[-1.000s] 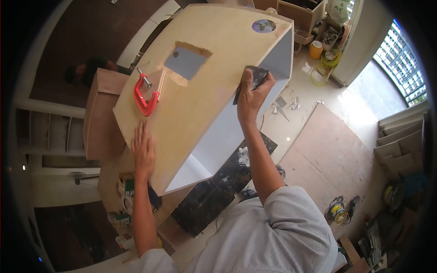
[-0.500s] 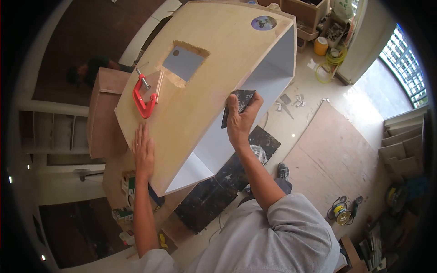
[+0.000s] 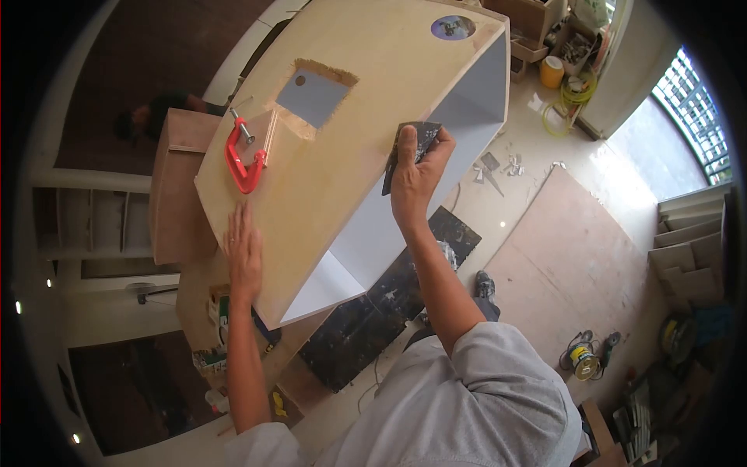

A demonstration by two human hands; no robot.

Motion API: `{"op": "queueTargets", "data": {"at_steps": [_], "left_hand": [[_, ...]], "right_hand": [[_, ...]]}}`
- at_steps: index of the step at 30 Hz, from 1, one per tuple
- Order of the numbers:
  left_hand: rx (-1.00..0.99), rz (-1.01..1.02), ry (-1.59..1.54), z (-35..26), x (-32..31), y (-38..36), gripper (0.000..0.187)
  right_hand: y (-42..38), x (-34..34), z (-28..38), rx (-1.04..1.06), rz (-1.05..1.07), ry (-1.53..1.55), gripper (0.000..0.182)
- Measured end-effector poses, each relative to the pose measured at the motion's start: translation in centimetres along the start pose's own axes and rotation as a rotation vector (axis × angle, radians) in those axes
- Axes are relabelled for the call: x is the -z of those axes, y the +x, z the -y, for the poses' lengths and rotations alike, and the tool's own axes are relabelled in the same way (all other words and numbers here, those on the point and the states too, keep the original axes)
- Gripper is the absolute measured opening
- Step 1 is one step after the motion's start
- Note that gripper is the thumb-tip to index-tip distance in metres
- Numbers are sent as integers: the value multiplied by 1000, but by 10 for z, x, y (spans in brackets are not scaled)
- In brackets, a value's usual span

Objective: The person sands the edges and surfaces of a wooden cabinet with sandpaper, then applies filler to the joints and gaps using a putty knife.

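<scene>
Plywood cabinet (image 3: 342, 148) lies under my flat, empty left hand (image 3: 243, 253) while my right hand (image 3: 412, 183) pinches what looks like sandpaper (image 3: 410, 148) on its front edge, where a slip could scrape knuckles.

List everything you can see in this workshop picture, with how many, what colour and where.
wooden cabinet: one, pale plywood outside, white inside, lying on its side in the middle
square cut-out: one, grey, in the cabinet's top panel
round sticker: one, bluish, at the panel's far corner
C-clamp: one, red, on the panel near the cut-out
sandpaper: one dark sheet, at the cabinet's front edge
plywood sheet: one, brownish, flat on the floor to the right
tape roll: one, yellow, on the floor at top right
power tool: one, yellow and black, on the floor at lower right
other person: one, dark clothes, behind the cabinet at left
left hand: flat on the panel
right hand: gripping the sandpaper
</scene>
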State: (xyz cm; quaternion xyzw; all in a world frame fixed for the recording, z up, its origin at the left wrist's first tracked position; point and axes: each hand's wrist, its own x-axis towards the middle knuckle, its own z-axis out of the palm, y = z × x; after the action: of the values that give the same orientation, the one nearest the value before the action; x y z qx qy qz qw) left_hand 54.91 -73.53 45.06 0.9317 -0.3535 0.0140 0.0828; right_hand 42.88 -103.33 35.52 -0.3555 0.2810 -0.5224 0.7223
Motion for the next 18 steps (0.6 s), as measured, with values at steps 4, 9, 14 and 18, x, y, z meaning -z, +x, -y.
{"op": "queueTargets", "data": {"at_steps": [4,9,14,18], "left_hand": [[31,18,26,4,0,1,60],[21,6,-9,0,1,-3,60],[-9,-1,22,2,0,-1,60],[-3,0,33,7,-2,1,60]], "right_hand": [[-15,-5,3,11,-24,-17,57],[-15,7,-7,-12,1,-39,65],[3,-8,13,33,-79,-35,65],[-36,-1,-15,2,-37,-80,67]]}}
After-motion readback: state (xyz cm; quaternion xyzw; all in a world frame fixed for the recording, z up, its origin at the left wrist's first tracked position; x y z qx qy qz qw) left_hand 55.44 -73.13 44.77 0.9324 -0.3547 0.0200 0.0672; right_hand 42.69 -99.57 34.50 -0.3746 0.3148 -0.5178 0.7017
